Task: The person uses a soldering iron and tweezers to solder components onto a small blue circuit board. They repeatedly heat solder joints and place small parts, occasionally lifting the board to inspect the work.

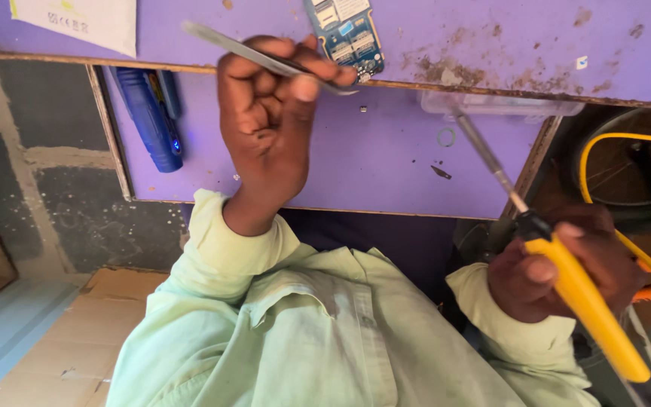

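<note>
where tweezers meet the board: handling a small blue circuit board

as we look down from the head camera, we see the left hand [265,128] curled into a closed fist around a pair of metal tweezers [265,56], thumb pressing on the upper blade. their tips lie at the lower edge of the circuit board [344,34]; we cannot tell whether they touch it. the board rests flat on the upper level of the stained purple table [386,158], near its front edge. the right hand [559,264] wraps its fingers round the yellow handle of a soldering iron [566,279]. the iron's metal shaft slants up toward a clear plastic tray [491,104], well apart from the board. a yellow cord [627,139] loops at the right, and a blue tool [148,113] lies on the lower level at the left.

we judge the board to be very light, thin and stiff, and likely to skate on the smooth surface under a sideways push. its small mounted parts look fragile, so we consider a bare edge or corner the safest place to pinch it, with light pressure. we judge the tweezers to be springy and the iron's shaft to be hot, so it is held only by its handle.
</note>
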